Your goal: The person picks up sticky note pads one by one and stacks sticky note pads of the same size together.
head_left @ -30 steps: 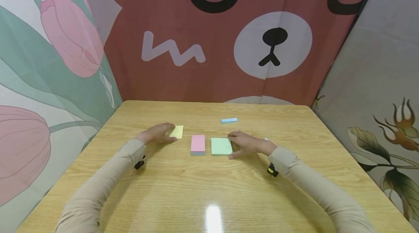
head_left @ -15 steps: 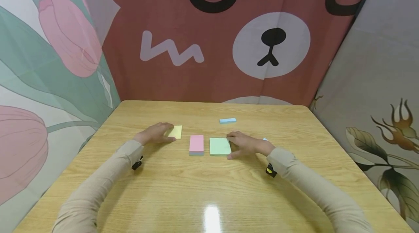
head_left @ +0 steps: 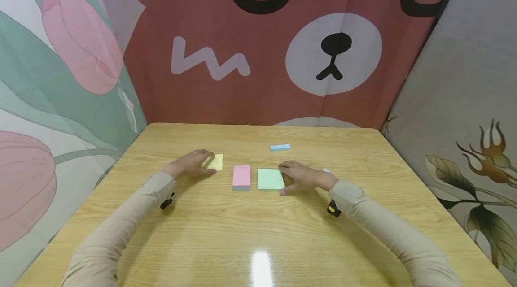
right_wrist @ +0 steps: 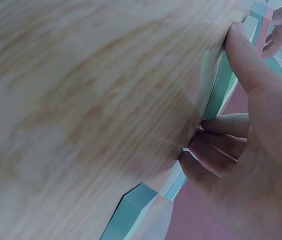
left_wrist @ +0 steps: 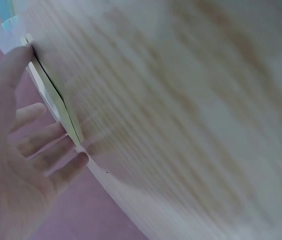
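In the head view my left hand [head_left: 191, 164] is at a thin yellow sticky note pad [head_left: 216, 162], thumb at its near side and fingers at its far side. The left wrist view shows this yellow pad [left_wrist: 56, 95] flat on the table, a dark gap running along its edge. My right hand [head_left: 300, 176] spans a square green sticky note pad [head_left: 270, 180], holding it between thumb and forefinger at opposite edges. Seen from the right wrist, the green pad [right_wrist: 219, 85] lies on the table too. Between the hands stands a pink pad [head_left: 241, 176] with blue-grey below it.
A narrow light blue pad [head_left: 280, 147] lies farther back on the wooden table [head_left: 210, 228]. Another blue block [right_wrist: 131, 207] sits by the right wrist, mostly hidden by it in the head view. Printed cloths [head_left: 258, 98] hang behind the table and at both sides.
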`<state>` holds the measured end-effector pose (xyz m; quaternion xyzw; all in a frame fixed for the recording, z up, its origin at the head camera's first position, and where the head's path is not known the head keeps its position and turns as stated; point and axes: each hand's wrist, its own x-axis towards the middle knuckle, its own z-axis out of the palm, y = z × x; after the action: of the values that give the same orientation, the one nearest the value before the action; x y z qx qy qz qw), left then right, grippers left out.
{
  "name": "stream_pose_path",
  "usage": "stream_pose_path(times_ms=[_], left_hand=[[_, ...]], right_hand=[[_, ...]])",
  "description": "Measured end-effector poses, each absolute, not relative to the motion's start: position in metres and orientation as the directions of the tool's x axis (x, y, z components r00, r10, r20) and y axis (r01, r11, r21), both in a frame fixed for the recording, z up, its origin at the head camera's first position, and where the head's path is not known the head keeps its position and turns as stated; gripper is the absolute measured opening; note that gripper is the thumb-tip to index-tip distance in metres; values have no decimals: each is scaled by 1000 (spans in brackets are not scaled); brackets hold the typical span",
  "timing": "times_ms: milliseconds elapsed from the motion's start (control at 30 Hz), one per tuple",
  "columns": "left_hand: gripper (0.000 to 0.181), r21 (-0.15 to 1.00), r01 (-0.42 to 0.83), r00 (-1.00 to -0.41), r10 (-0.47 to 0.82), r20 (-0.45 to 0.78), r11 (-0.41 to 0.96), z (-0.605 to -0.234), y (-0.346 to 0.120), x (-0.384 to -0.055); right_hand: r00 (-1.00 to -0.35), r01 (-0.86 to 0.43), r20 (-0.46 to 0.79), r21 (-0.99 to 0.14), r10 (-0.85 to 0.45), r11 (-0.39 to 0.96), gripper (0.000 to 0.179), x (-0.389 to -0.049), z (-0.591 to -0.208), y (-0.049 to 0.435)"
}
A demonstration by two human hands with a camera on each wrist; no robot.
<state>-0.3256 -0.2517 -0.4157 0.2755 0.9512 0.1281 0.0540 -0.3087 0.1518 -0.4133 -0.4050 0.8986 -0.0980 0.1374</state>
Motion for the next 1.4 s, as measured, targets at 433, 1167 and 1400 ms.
stream_pose_path(times_ms=[433, 1167, 1400], left_hand=[[75, 275, 483, -857, 513, -46, 832, -414, -246, -324], [76, 104, 498, -865, 502, -18, 861, -413, -241, -327], [78, 131, 465, -881, 473, -32, 875, -412, -238, -329]], right_hand=[[-642, -691, -166, -299, -749, 658, 93, -310, -418, 153], [-637, -693, -174, -298, -751, 657, 91, -309, -415, 152], [-635, -694, -171, -302, -753, 654, 90, -309, -415, 153]])
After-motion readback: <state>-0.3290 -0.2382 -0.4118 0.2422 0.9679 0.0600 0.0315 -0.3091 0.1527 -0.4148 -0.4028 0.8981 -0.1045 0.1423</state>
